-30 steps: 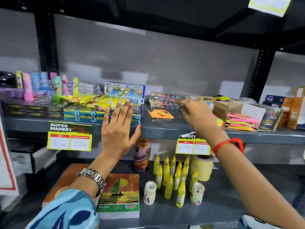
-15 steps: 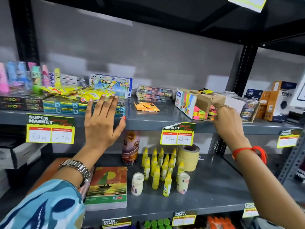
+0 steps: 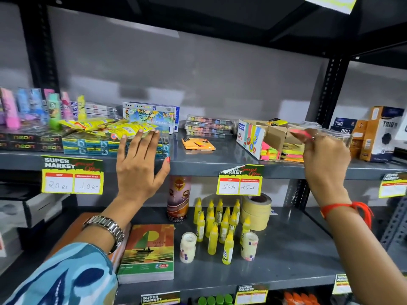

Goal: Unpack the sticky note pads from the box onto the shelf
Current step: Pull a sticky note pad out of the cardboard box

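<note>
Grey metal shelving (image 3: 198, 166) fills the view, with a pale wall behind and black uprights at each side. On the upper shelf, far left, pastel highlighters (image 3: 33, 106) stand upright above dark boxes marked "neon" (image 3: 24, 142). Beside them lie yellow packets (image 3: 110, 128) on teal boxes, with a box of oil pastels (image 3: 152, 115) standing behind. A yellow price tag (image 3: 72, 175) reading 20 and 10 hangs from the shelf edge below. The left hand (image 3: 141, 168) is raised flat with fingers spread, holding nothing, its fingertips over the front of the teal boxes; a metal watch (image 3: 105, 230) sits on the wrist above a blue patterned sleeve (image 3: 66, 276). Further right on the upper shelf lies one orange sticky note pad (image 3: 198, 144), alone on bare shelf. Behind it is a stack of clear cases (image 3: 209, 126). Next comes the open cardboard box (image 3: 253, 137), tipped on its side, with neon pink, yellow and orange sticky note pads (image 3: 282, 153) showing at its mouth and lying just beside it. The right hand (image 3: 323, 157), with a red thread at the wrist, is up by the box, fingers pinched on a pink sticky note pad (image 3: 299, 133) that is blurred. Orange boxes marked "TRIO" (image 3: 378, 133) stand at the far right. On the lower shelf are a notebook (image 3: 147, 254), yellow glue bottles (image 3: 220, 225) and masking tape rolls (image 3: 256, 212).
</note>
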